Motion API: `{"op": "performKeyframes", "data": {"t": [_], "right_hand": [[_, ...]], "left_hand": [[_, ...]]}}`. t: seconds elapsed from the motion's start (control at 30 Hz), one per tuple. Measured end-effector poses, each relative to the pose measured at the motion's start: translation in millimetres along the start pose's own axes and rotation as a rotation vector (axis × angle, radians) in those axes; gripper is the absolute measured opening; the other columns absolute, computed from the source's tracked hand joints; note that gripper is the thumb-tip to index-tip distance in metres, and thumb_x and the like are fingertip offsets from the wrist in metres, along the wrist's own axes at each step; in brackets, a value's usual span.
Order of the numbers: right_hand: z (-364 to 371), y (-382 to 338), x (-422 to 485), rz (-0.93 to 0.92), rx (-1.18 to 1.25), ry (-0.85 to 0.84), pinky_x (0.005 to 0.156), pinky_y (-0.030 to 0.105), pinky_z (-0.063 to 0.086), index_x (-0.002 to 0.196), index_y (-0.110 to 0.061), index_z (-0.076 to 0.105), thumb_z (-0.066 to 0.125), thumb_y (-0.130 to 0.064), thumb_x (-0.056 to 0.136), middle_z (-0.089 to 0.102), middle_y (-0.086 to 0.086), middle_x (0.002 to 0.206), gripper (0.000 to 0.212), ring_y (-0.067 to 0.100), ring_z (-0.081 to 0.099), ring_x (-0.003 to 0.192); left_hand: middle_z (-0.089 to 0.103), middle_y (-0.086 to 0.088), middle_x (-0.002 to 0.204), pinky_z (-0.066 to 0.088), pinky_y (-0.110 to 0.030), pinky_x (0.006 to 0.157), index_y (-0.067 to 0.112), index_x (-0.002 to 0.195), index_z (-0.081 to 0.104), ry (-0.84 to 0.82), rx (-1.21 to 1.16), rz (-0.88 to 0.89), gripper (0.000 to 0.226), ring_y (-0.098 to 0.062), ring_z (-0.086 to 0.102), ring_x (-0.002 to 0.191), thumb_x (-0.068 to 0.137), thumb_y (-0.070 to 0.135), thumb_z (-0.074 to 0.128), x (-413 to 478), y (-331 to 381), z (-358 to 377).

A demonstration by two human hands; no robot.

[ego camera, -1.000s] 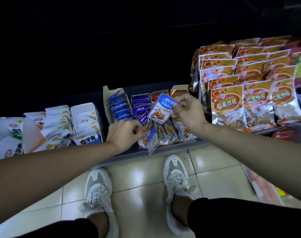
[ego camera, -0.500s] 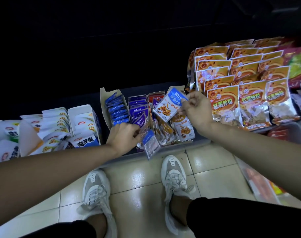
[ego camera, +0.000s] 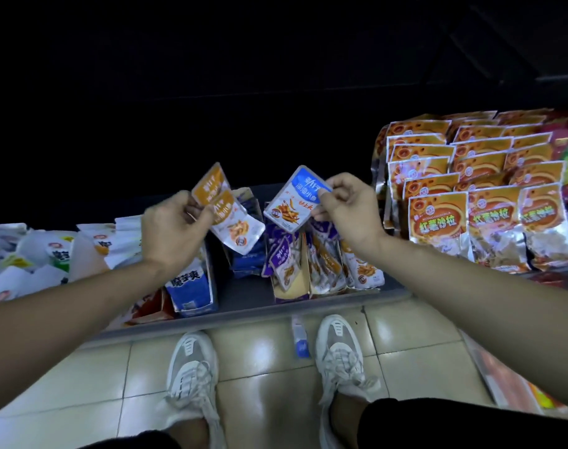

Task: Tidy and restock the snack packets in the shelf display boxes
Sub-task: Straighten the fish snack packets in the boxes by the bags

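- Two orange packets (ego camera: pixel 227 211) are being pinched in the left hand (ego camera: pixel 175 230), whose fingers are curling round their upper ends, above the display boxes (ego camera: pixel 290 291).
- Right hand (ego camera: pixel 350 212) is pinching one blue packet (ego camera: pixel 292 202) by its top corner.
- One more packet (ego camera: pixel 300 339), probably blue, is lying on the floor.

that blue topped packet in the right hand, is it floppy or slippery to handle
Probably light: the right hand holds the blue-topped packet up by one corner. Likely fairly stiff, since it stands out flat without drooping. Its glossy film may be slippery.
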State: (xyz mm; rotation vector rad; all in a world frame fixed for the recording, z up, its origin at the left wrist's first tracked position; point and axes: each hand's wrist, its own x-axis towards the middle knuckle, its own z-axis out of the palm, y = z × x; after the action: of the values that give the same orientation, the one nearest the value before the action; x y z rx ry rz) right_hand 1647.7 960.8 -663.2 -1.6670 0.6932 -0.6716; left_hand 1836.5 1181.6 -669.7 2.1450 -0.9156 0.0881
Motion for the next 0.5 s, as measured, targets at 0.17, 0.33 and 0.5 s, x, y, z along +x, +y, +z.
{"op": "performKeyframes", "data": {"t": [0.17, 0.33, 0.5], "right_hand": [[44, 9, 4, 0.01, -0.129, -0.078, 0.069, 0.042, 0.062, 0.085, -0.018, 0.055, 0.061, -0.009, 0.097, 0.069, 0.008, 0.075, 0.016, 0.022, 0.072, 0.07], [84, 18, 13, -0.035, -0.438, -0.057, 0.072, 0.042, 0.06, 0.07, -0.025, 0.056, 0.067, -0.015, 0.092, 0.07, 0.005, 0.066, 0.026, 0.018, 0.07, 0.068], [107, 20, 21, 0.093, -0.728, -0.261, 0.071, 0.038, 0.061, 0.066, -0.007, 0.071, 0.071, -0.018, 0.088, 0.068, 0.005, 0.064, 0.025, 0.017, 0.068, 0.064]], "left_hand": [[0.068, -0.007, 0.076, 0.055, -0.047, 0.066, 0.009, 0.084, 0.065, 0.016, 0.03, -0.065, 0.04, -0.027, 0.065, 0.072, 0.088, 0.047, 0.054, 5, -26, -20], [0.068, -0.002, 0.079, 0.055, -0.039, 0.069, 0.005, 0.086, 0.066, 0.004, 0.036, -0.078, 0.027, -0.025, 0.067, 0.075, 0.09, 0.032, 0.064, 0, -37, -30], [0.071, -0.001, 0.083, 0.058, -0.04, 0.071, 0.009, 0.088, 0.066, -0.033, -0.017, -0.126, 0.027, -0.018, 0.068, 0.077, 0.088, 0.036, 0.062, 1, -49, -39]]}}
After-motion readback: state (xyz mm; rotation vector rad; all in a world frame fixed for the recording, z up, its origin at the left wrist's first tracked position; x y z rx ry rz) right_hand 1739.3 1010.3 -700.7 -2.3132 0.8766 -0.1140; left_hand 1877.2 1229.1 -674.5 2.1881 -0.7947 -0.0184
